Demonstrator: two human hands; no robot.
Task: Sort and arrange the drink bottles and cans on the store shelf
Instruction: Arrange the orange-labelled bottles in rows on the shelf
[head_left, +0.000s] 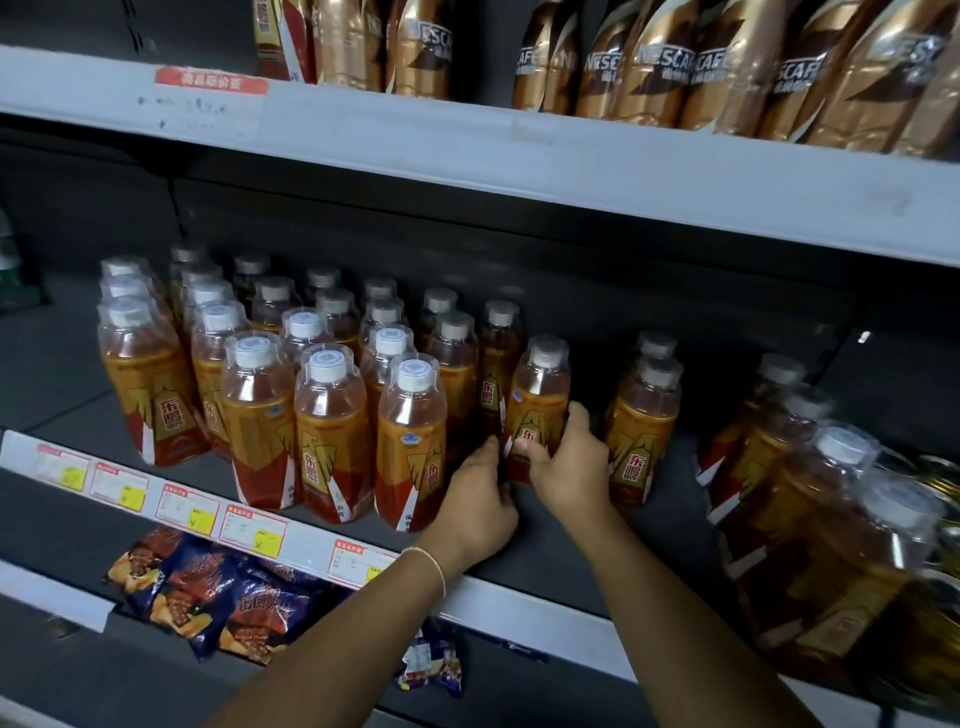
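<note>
**A:** Start at the left. What is there?

**B:** At 8 o'clock, paper price tags (187, 506), white with red borders and yellow patches, sit along the pale rail. Under them lie glossy, crinkled snack packets (208, 587) in blue and orange.

**A:** And the drinks?

**B:** At 9 o'clock a block of bottles (332, 415) stands upright in rows. They are clear rounded plastic with amber liquid, orange-and-red labels and white ribbed caps under a clear film.

**A:** The hands?

**B:** Near the centre, the left hand (480, 506), with a thin bracelet (434, 564) at its wrist, curls its fingers against the lower left of the held bottle (537, 395). The right hand (569, 470) grips the same bottle, thumb round its right side. It stands upright on the middle shelf (545, 551), just right of the block.

**A:** Further right?

**B:** At 3 o'clock of it is a pair of bottles (641, 431), one behind the other. At 4 o'clock there are blurred bottles (831, 545) of the same make.

**A:** The surface and the room?

**B:** The shelf is matt dark grey, with a dark back panel. At 12 o'clock, the pale upper shelf (571, 166) carries shiny gold-and-brown coffee bottles (660, 67).
</note>
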